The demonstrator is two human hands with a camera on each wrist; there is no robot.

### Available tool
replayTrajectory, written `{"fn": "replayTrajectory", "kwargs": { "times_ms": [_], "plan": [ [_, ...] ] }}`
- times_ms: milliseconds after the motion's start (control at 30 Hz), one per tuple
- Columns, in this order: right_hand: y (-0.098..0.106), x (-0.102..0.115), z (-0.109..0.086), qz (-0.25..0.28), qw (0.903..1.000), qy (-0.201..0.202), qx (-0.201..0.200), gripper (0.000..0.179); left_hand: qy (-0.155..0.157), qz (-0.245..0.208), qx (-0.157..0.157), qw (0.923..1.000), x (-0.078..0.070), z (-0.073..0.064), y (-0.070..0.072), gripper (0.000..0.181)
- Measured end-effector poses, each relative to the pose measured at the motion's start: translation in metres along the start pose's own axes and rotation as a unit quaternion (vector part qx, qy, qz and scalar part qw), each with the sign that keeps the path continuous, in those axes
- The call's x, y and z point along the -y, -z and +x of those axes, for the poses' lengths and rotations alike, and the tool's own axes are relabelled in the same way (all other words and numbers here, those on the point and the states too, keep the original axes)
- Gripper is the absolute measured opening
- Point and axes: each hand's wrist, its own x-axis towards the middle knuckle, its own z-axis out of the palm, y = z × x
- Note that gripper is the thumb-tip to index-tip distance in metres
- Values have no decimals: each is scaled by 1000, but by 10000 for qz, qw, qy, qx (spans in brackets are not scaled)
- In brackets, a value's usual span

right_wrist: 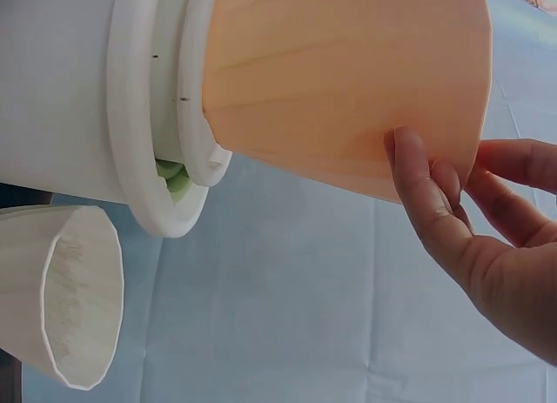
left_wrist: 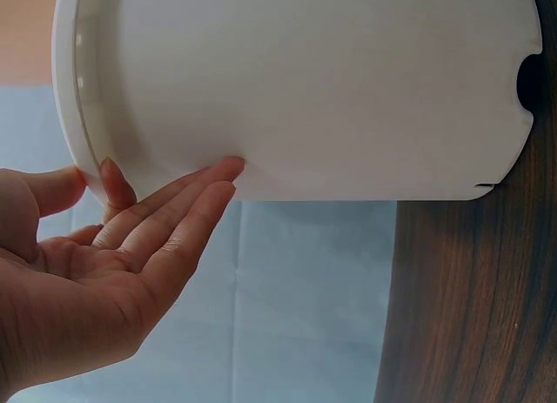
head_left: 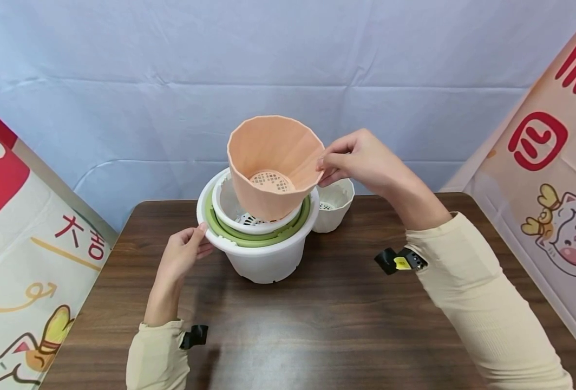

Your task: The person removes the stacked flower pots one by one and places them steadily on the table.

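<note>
My right hand [head_left: 358,161] pinches the rim of a peach plastic flowerpot [head_left: 268,201] with a faceted wall and a slotted bottom. This pot is tilted, its lower end reaching into a white pot [head_left: 221,196] that has openings in its base. Around that white pot sits a green pot [head_left: 249,236], and both are nested in a large white flowerpot [head_left: 266,265] on the table. My left hand [head_left: 183,252] pinches the large pot's rim at its left side. In the left wrist view, other fingers [left_wrist: 178,233] extend along its outer wall.
A small cream faceted pot [head_left: 334,214] stands right behind the stack, on the right. The dark wooden table [head_left: 307,330] has its back edge near the pots. A pale cloth [head_left: 171,108] hangs behind, and printed panels [head_left: 536,179] flank both sides.
</note>
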Motion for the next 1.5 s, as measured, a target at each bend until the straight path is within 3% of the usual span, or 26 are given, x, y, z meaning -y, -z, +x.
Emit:
{"fn": "replayTrajectory", "kwargs": {
  "times_ms": [667, 1500],
  "plan": [
    [13, 7, -8, 82, 9998, 6, -208, 18, 1, -50, -36, 10000, 0, -1, 1, 50],
    [47, -6, -21, 918, 9944, 222, -472, 15, -17, -65, -41, 10000, 0, -1, 1, 51]
  ]
}}
